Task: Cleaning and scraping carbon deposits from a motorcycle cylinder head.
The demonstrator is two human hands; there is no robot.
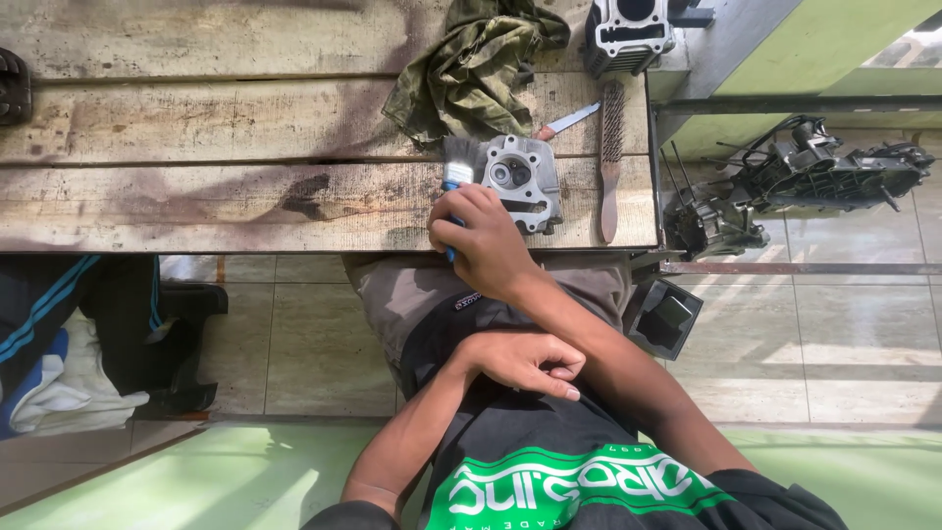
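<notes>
My right hand (pixel 483 240) grips the blue handle of a paintbrush (pixel 456 167), whose dark bristles touch the left side of a grey metal cylinder head (pixel 522 182) lying on the wooden bench (pixel 196 196) near its front edge. My left hand (pixel 525 361) rests loosely curled against my stomach, holding nothing, well below the bench.
A wire brush (pixel 610 162) lies right of the cylinder head, a small knife (pixel 567 120) behind it. A crumpled green rag (pixel 476 64) and a metal engine cylinder (pixel 628 34) sit farther back. Engine casing parts (pixel 805 177) lie on the tiled floor at right; clothes (pixel 69 344) at left.
</notes>
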